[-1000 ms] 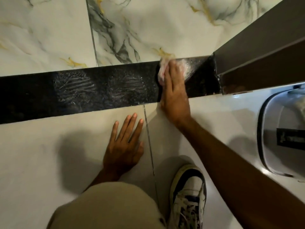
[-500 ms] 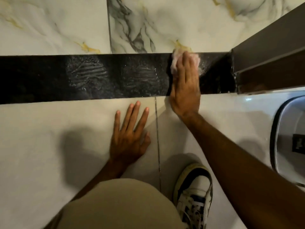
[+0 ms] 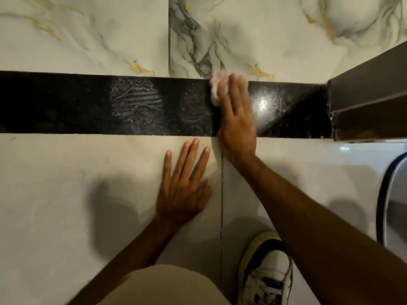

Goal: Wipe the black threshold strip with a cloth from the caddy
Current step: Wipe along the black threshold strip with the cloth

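Note:
The black threshold strip [image 3: 66,106] runs left to right across the floor between marble tiles and plain pale tiles. My right hand [image 3: 236,115] lies flat on it, pressing a crumpled whitish-pink cloth [image 3: 215,89] against the strip's far edge; most of the cloth is hidden under my fingers. A dusty shoe print [image 3: 135,100] shows on the strip to the left of the cloth. To the right of my hand the strip looks shiny. My left hand [image 3: 185,186] rests open, palm down, on the pale tile just below the strip.
A dark door frame [image 3: 370,102] closes off the strip's right end. The white caddy with a dark rim [image 3: 389,194] stands at the right edge. My knee [image 3: 158,285] and white-and-black sneaker [image 3: 266,274] are at the bottom.
My right hand and the cloth have slid left along the strip, away from the door frame. The view has shifted, so the caddy sits further out of frame. My left hand stays planted.

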{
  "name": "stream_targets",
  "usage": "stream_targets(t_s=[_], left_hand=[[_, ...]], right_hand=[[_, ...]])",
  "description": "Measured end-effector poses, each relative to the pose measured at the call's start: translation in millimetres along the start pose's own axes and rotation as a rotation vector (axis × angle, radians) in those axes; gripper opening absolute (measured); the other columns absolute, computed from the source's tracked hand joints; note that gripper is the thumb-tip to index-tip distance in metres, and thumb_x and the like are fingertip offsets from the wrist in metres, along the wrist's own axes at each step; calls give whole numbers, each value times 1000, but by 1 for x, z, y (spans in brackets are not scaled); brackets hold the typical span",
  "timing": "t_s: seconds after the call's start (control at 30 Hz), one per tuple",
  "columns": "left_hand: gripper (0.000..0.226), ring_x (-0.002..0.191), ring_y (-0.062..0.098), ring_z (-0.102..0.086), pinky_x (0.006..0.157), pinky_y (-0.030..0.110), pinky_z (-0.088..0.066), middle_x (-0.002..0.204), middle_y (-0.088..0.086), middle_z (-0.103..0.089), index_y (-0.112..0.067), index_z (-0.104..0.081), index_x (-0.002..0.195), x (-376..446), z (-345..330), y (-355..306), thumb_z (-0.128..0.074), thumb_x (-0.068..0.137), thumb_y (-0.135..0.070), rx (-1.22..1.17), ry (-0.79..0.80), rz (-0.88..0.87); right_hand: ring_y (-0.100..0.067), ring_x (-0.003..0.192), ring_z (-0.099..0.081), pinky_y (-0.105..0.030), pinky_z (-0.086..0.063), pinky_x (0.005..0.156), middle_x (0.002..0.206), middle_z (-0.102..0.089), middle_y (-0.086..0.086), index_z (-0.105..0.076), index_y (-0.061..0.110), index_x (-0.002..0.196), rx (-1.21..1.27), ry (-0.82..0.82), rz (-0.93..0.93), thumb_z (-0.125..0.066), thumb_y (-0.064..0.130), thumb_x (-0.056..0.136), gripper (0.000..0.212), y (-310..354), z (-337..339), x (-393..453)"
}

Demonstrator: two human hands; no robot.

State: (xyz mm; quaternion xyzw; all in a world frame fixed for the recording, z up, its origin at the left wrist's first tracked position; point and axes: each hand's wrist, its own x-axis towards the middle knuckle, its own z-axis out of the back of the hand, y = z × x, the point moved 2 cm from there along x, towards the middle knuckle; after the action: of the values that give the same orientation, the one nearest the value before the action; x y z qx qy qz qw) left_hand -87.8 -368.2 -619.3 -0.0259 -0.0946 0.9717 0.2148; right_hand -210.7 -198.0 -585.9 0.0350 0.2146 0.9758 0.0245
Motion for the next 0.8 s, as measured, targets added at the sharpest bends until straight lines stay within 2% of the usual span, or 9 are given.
stream_targets(t_s=[0.07,0.2,0.3,0.4,0.47,0.6,0.7,0.8], left_hand=[[72,169,32,-17,135,65,-20,182,15,-20,-18,-20,174,-1,1,-1,-33,112,-52,27,-1,4],[71,168,33,-24,133,65,-25,180,16,-25,-17,-28,172,3,10,-1,-34,111,-51,0,-14,16],[71,168,33,-23,134,64,-23,180,16,-25,-16,-28,172,3,7,0,-32,111,-52,-12,-22,12],[73,170,32,-18,137,60,-14,181,15,-21,-17,-23,173,2,6,1,-32,111,-53,-33,-32,59],[72,170,31,-17,138,59,-14,181,16,-21,-15,-24,173,2,6,2,-32,111,-52,-32,-53,119],[69,168,32,-24,136,60,-23,179,18,-27,-10,-29,171,-10,13,9,-32,111,-46,-21,-83,266],[70,168,32,-23,135,61,-22,180,17,-26,-10,-30,171,-38,21,31,-35,109,-42,-17,-64,302],[70,168,33,-23,135,62,-21,180,17,-25,-11,-32,170,-61,27,54,-37,106,-40,-17,-63,326]], right_hand=[[-31,168,-9,-51,-28,135,178,-20,-15,-32,11,167,-27,47,62,-55,5,107,65,0,1,-35],[-35,166,-18,-56,-38,130,176,-24,-16,-37,7,165,-112,-30,-46,-50,2,111,56,-22,25,-92],[-40,166,-19,-55,-30,134,175,-25,-22,-33,2,165,-162,-106,-184,-46,0,110,57,-28,26,-76],[-40,167,-10,-52,-20,137,179,-14,-19,-19,7,170,-123,-123,-311,-41,16,110,65,-11,12,-25],[-38,168,-7,-54,-22,136,180,-9,-17,-15,11,171,-103,-79,-227,-50,21,111,71,9,-4,4],[-37,168,-7,-53,-16,139,179,-9,-21,-21,4,169,-106,75,190,-51,17,109,68,36,-19,-22],[-36,168,-10,-54,-26,136,177,-17,-22,-26,3,168,-172,93,207,-39,11,113,57,15,-1,-82],[-39,166,-17,-56,-33,132,175,-22,-25,-28,0,166,-252,54,138,-41,16,116,54,-5,14,-93]])
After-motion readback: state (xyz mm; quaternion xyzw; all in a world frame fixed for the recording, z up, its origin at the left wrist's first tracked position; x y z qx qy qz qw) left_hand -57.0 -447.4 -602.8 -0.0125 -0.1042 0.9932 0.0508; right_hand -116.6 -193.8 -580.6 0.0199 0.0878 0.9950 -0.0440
